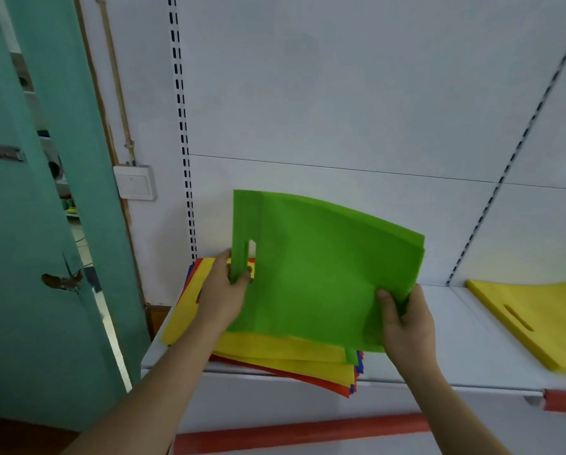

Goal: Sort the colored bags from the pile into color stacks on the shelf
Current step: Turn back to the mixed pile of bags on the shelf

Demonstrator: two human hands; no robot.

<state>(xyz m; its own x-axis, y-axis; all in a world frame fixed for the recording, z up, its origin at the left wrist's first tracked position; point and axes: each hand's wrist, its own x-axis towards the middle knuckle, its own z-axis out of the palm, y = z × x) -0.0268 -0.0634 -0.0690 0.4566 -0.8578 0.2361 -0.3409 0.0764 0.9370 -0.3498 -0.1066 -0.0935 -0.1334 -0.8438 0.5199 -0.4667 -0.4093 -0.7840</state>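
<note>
Both hands, left hand [221, 295], right hand [406, 323], gripping green bag [314, 274] above pile [275, 353]

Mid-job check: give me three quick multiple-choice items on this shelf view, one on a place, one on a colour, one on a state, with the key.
1. Where does the yellow stack lie?
A. on the shelf, right of the mixed pile
B. on the floor
C. on top of the mixed pile

2. What colour is the bag being held?
A. red
B. green
C. blue

3. How is that bag held?
A. lying flat, untouched
B. by one hand only
C. by both hands, lifted above the pile

Key: 1 A, it rests on the shelf's right part. 2 B, the lifted bag is green. 3 C, the left hand grips its handle edge and the right hand pinches a corner.
</note>
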